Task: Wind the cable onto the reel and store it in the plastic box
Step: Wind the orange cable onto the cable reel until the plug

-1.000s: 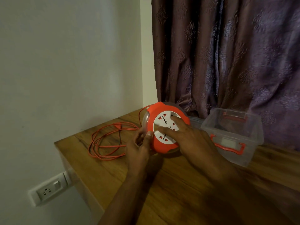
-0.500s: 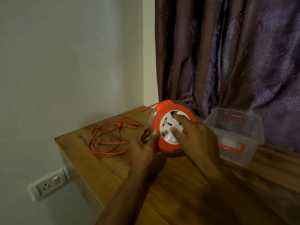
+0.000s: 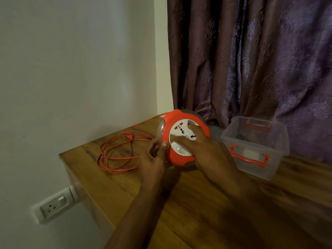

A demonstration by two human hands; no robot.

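An orange cable reel point(image 3: 177, 119) with a white socket face stands tilted on the wooden table point(image 3: 206, 203). My left hand point(image 3: 154, 159) grips its clear left rim, thumb on the orange edge. My right hand point(image 3: 206, 150) lies on the white face, fingers pressed into it. The orange cable point(image 3: 115, 155) lies in loose loops on the table to the left, one strand running up to the reel's top. A clear plastic box point(image 3: 255, 146) with orange handles stands open to the right of the reel.
A white wall stands on the left with a wall socket point(image 3: 53, 205) below the table edge. A purple curtain point(image 3: 251, 60) hangs behind the reel and box. The table's left edge point(image 3: 71, 169) is close to the cable loops.
The white socket face has turned under my right hand's fingers. The cable loops have shifted slightly. My left hand stays on the rim.
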